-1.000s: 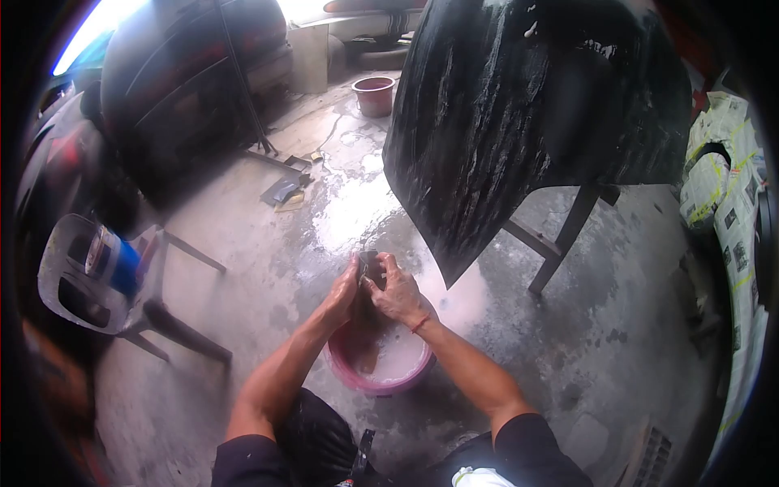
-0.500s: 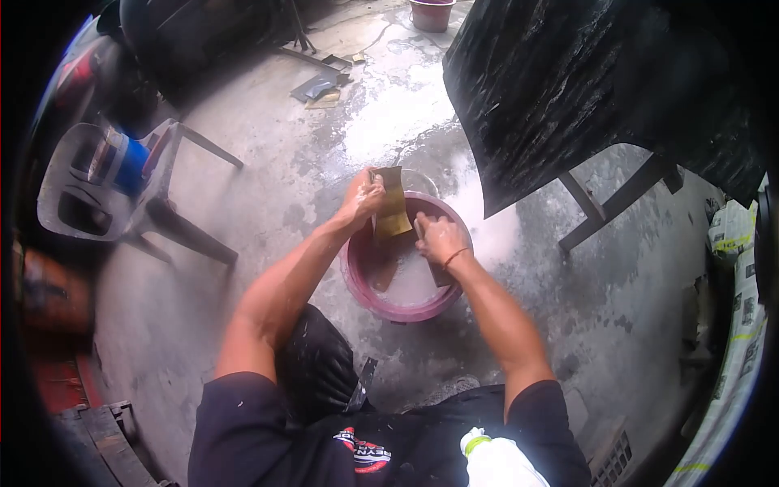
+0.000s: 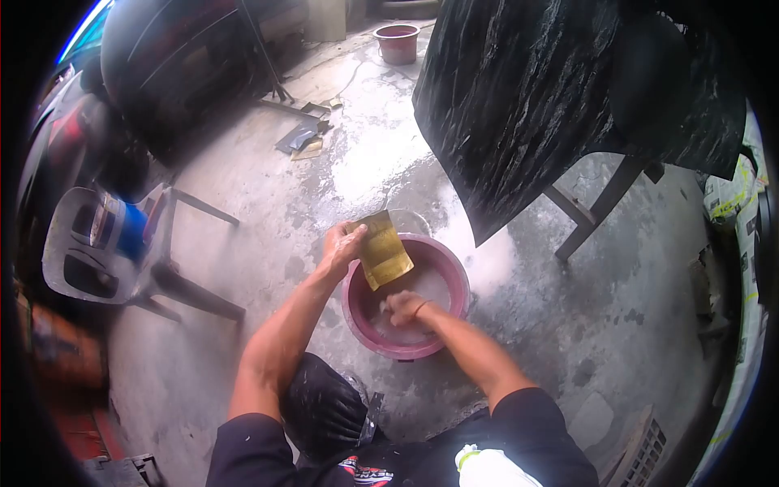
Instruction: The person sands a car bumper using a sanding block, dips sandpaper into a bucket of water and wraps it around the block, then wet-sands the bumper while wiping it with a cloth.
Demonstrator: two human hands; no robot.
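Wet-looking floor (image 3: 284, 203) surrounds the pink tub (image 3: 351, 312), over whose rim the left hand (image 3: 342, 243) pinches a yellowish sheet (image 3: 385, 253) that could drop if wetness loosens that grip, while blur hides whether the right hand (image 3: 403, 309) holds anything.

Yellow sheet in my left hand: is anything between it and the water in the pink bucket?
Partly: your right hand is in or just over the pink bucket, just below the lower edge of the yellow sheet in this view. Nothing visible covers the cloudy water to the sheet's right.
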